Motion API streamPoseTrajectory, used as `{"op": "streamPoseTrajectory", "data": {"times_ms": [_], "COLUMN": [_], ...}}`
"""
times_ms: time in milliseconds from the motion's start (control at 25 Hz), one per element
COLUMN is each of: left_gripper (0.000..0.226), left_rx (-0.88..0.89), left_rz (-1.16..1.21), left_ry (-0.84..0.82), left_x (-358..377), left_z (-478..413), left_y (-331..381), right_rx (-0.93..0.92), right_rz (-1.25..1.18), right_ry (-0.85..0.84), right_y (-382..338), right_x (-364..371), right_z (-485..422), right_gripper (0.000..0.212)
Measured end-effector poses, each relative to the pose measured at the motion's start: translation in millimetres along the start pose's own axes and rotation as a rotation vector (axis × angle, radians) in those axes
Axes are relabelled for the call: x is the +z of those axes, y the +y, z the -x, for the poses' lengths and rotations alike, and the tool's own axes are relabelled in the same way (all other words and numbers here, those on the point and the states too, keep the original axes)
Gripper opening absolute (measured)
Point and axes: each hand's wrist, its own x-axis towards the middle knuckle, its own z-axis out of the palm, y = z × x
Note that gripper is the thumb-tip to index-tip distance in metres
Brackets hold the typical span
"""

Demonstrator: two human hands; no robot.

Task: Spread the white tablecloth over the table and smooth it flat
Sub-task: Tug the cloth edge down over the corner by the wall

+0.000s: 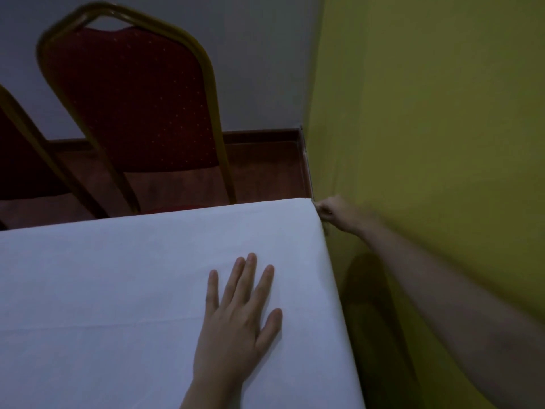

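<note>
The left hand (236,317) lies flat, fingers spread, palm down on the white tablecloth (124,290) near its right edge. The right hand (333,212) is pinched closed on the cloth's far right corner, squeezed between table and yellow-green wall (427,113) — little room there. The cloth covers the tabletop, smooth save one faint crease. Beyond the far edge stands a red padded chair (132,104) with a gold frame.

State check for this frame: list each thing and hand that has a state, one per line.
white tablecloth: spread over the table, mostly flat, one faint crease.
left hand: open, palm flat on the cloth.
right hand: closed at the cloth's far right corner, by the wall.
chair: upright behind the table.
</note>
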Motion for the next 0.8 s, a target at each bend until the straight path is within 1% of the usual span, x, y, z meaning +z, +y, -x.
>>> {"op": "streamPoseTrajectory", "data": {"times_ms": [80, 240, 320, 400, 480, 560, 640, 680, 800], "left_gripper": [0.064, 0.063, 0.061, 0.059, 0.06, 0.059, 0.057, 0.055, 0.046], "left_rx": [0.003, 0.003, 0.009, 0.025, 0.046, 0.086, 0.09, 0.093, 0.181], "left_rz": [-0.02, -0.054, -0.059, -0.057, -0.134, -0.176, -0.08, -0.01, 0.069], "left_ry": [-0.003, 0.009, 0.027, 0.045, 0.063, 0.067, 0.062, 0.064, 0.084], "left_x": [-0.3, -2.8, -0.7, -1.6, -4.9, -12.3, -16.4, -14.7, -1.8], "left_z": [0.2, 0.5, 0.6, 1.3, -0.5, 12.5, 46.7, 75.1, 170.9], "left_y": [-0.4, -1.0, 0.8, 1.7, 3.3, 9.8, 22.7, 32.7, 58.3], "right_rx": [0.106, 0.372, 0.464, 0.523, 0.493, 0.376, 0.256, 0.229, 0.261], "right_rz": [-0.02, -0.046, -0.054, -0.104, -0.196, -0.257, -0.28, -0.302, -0.366], "right_ry": [-0.039, -0.116, -0.074, 0.07, 0.222, 0.311, 0.322, 0.333, 0.381], "right_y": [14.4, 29.8, 29.4, 14.9, -14.3, -54.2, -89.2, -103.6, -132.5], "right_x": [13.8, 42.2, 48.0, 49.1, 45.9, 43.1, 48.1, 52.9, 78.1], "right_z": [10.5, 33.8, 53.3, 79.9, 106.8, 143.0, 181.5, 205.2, 272.7], "right_gripper": [0.051, 0.032, 0.025, 0.026, 0.028, 0.025, 0.024, 0.025, 0.034]}}
